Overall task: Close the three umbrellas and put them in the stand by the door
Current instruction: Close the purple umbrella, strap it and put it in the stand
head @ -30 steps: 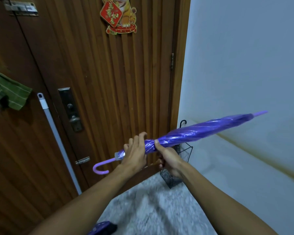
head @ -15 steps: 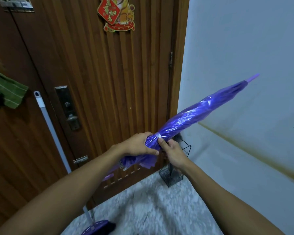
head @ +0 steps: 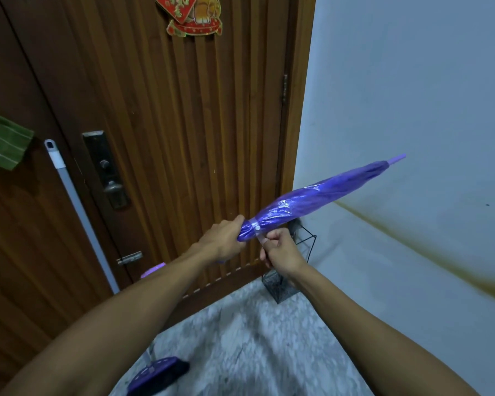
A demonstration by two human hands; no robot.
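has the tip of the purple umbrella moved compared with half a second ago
Yes. The purple umbrella has tilted flatter: its tip sat well above the brown stain line on the wall, and now lies lower, closer to it.

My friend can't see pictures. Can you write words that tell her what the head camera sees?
Two bare hands hold a closed shiny purple umbrella slanting up to the right; the left hand grips its bunched fabric, the right hand pinches its strap. Behind stand a brown wooden door and a black wire stand.
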